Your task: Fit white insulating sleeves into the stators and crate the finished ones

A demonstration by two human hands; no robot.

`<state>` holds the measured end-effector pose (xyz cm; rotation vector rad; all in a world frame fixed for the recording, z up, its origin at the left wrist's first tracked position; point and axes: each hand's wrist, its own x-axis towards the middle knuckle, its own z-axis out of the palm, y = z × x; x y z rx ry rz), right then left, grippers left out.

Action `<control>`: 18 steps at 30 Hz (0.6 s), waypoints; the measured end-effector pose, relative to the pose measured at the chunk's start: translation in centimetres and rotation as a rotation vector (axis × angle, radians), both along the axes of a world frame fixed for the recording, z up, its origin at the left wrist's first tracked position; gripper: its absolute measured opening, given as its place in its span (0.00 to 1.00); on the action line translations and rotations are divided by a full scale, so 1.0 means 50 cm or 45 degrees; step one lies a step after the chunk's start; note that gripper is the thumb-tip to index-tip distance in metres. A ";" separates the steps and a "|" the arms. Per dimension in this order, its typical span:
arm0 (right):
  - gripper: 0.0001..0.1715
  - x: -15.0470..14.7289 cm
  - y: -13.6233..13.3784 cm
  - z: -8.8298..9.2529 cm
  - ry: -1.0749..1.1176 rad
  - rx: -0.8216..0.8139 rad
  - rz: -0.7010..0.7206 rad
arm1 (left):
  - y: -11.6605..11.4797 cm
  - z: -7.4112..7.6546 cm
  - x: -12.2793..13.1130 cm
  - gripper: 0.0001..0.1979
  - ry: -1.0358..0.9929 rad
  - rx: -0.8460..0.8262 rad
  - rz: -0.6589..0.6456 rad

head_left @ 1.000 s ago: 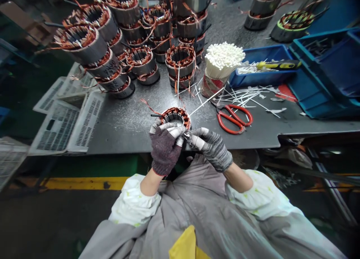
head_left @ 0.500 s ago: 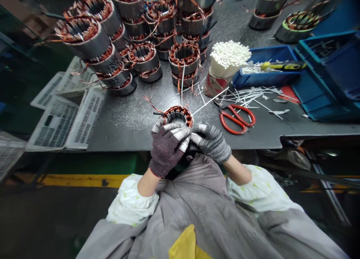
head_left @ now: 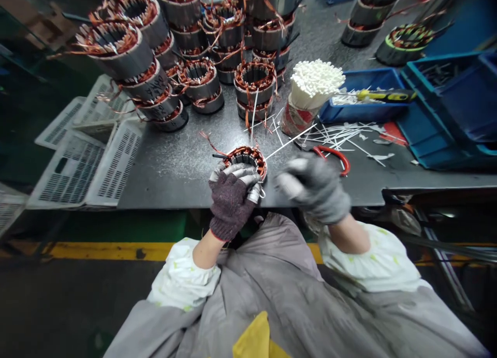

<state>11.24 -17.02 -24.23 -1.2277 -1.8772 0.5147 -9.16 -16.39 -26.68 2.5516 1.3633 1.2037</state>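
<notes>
At the table's front edge lies a motor stator point(head_left: 261, 158), a ring with copper windings and a dark lead. My left hand point(head_left: 235, 195), in a dark purple glove with white-wrapped fingertips, grips its near side and hides part of the ring. Two white cable ties point(head_left: 254, 117) stick out from the stator, one upward and one to the right. Beside my left thumb shows a small white loop point(head_left: 262, 193). My right hand point(head_left: 316, 187), in a grey glove, is apart from the stator and smeared by motion. It partly covers the red-handled scissors point(head_left: 345, 163); contact cannot be made out.
Stacked stators point(head_left: 145, 88) stand at the back and left. A taped holder point(head_left: 297, 117) bears a bundle of cable ties; loose ties point(head_left: 337, 135) lie to its right. A screwdriver point(head_left: 386, 95) rests across a blue bin point(head_left: 361, 112). White plastic baskets point(head_left: 70, 171) are at left.
My right hand has left the stator and moved right, over the scissors. My left hand stays on the stator, and a small white loop now shows by its thumb.
</notes>
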 end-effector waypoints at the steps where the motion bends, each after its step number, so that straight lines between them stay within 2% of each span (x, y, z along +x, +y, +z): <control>1: 0.25 -0.008 0.014 -0.007 -0.146 -0.028 0.084 | 0.000 -0.002 -0.002 0.09 0.010 -0.004 0.004; 4: 0.25 -0.038 0.037 -0.030 -0.300 0.066 0.168 | -0.001 -0.005 -0.005 0.11 0.044 -0.029 0.025; 7: 0.23 -0.042 0.021 -0.037 -0.038 0.177 -0.057 | -0.005 -0.001 -0.002 0.08 0.009 -0.043 0.048; 9: 0.22 -0.027 0.007 -0.032 0.188 0.178 -0.190 | -0.007 0.003 0.000 0.06 -0.011 -0.034 0.047; 11: 0.22 -0.012 0.004 -0.025 0.217 0.087 -0.100 | -0.007 0.006 -0.002 0.06 0.012 -0.025 0.028; 14: 0.18 -0.003 0.013 -0.020 0.061 -0.162 0.268 | -0.007 0.002 -0.011 0.10 0.067 -0.008 -0.022; 15: 0.17 -0.003 0.017 -0.020 0.065 -0.245 0.338 | -0.007 -0.001 -0.014 0.10 0.068 -0.002 -0.034; 18: 0.16 -0.010 0.023 -0.021 0.374 -0.454 0.319 | -0.008 -0.008 -0.019 0.10 0.034 -0.019 -0.026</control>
